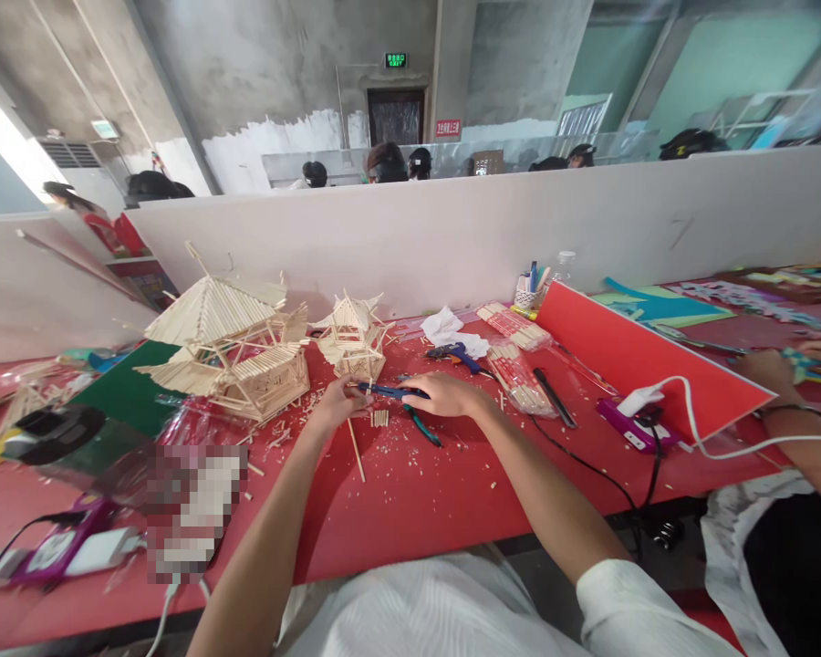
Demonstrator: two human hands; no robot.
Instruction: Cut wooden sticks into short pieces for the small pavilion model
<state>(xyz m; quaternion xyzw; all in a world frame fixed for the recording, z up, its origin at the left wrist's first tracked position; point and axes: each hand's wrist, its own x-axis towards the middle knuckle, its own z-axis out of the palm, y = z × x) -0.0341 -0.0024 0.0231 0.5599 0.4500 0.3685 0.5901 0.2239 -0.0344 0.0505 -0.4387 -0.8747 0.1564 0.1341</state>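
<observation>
My right hand (444,396) is closed around dark blue pliers (389,391), whose jaws point left. A curved teal handle (422,427) shows below that hand; whether it belongs to the same tool I cannot tell. At the jaws, my left hand (337,403) pinches a thin wooden stick (370,387). A longer stick (357,452) slants across the table below the left fingers. Short cut pieces (379,418) lie in a row beneath the pliers. Just behind the hands stands a small stick pavilion (351,336), with a larger stick pavilion (229,342) to its left.
A blue glue gun (457,354), white tissue (444,327) and bagged sticks (520,374) lie behind my right hand. A red board (629,356) leans at right, beside a purple power strip (635,427). A co-worker's hand (766,372) is beyond it. Wood scraps litter the red table (438,520).
</observation>
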